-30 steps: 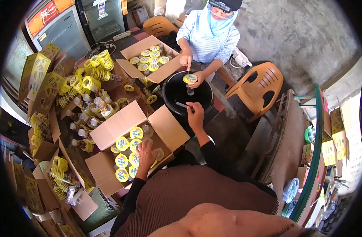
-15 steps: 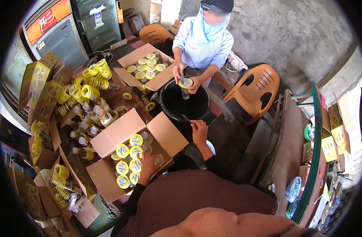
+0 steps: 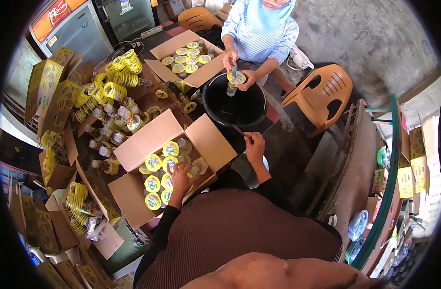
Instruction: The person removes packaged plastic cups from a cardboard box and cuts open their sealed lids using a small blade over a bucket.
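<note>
My left hand [image 3: 180,177] is inside the near cardboard box [image 3: 149,145], its bent fingers spread over the plastic cups with yellow printed lids [image 3: 154,162]. Its fingertips touch the cups, with no cup lifted. Uncovered clear cups [image 3: 184,145] sit at the box's right side. My right hand [image 3: 255,145] is closed round a thin, flat knife-like blade [image 3: 238,130], pointing toward the rim of a black bucket [image 3: 263,111]. Across the bucket, a co-worker [image 3: 263,43] holds a yellow-lidded cup [image 3: 236,78] in one hand and a flat blade against its lid in the other.
Another open box of lidded cups [image 3: 167,44] stands beyond mine. Bottles [image 3: 129,118] and stacks of yellow rings [image 3: 119,70] cover the table to the left. Orange chairs [image 3: 321,96], a green-edged shelf [image 3: 386,192] and a fridge [image 3: 80,36] stand around.
The view has shifted, so the scene sits slightly further right. My left hand has moved across the cups toward the box's right side. My right hand still holds the blade by the bucket.
</note>
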Available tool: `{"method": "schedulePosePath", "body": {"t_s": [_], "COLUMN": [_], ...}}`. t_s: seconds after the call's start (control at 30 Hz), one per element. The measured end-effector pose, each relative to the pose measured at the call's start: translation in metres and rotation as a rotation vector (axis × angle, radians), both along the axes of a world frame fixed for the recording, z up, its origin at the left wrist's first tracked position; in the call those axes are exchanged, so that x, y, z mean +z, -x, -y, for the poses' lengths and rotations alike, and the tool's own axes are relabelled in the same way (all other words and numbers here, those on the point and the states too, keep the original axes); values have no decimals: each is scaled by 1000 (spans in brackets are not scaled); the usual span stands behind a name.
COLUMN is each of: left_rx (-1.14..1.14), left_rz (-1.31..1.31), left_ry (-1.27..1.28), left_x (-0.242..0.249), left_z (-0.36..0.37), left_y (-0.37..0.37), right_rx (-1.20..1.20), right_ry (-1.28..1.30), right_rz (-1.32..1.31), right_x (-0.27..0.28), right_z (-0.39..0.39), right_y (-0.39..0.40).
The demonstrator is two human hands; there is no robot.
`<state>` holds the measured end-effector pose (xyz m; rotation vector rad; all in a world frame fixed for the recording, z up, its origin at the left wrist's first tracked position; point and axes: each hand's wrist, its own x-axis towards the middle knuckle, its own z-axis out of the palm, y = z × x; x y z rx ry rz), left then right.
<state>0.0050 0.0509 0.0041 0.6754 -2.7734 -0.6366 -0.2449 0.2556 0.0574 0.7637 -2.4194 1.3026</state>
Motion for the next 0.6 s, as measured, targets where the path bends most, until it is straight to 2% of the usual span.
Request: {"method": "schedulePosePath", "body": {"t_s": [0.1, 0.27, 0.4, 0.47, 0.53, 0.6], "left_rx": [68, 169, 226, 312, 295, 374], "left_rz": [-93, -220, -368, -435, -492, -467], "left_ry": [-46, -284, -309, -436, -468, -707], "left_x": [-6, -3, 1, 12, 18, 28], "left_z": [-1, -4, 10, 11, 14, 15], "left_y": [-4, -5, -4, -5, -8, -13], "right_rx": [9, 19, 31, 32, 41, 49], "right_ry": [14, 5, 23, 10, 15, 17], "right_rz": [-18, 22, 33, 15, 5, -6], "right_x": [0, 1, -2, -3, -1, 1], "right_z": [-2, -5, -4, -2, 1, 4], "right_y": [0, -2, -1, -1, -2, -1]}}
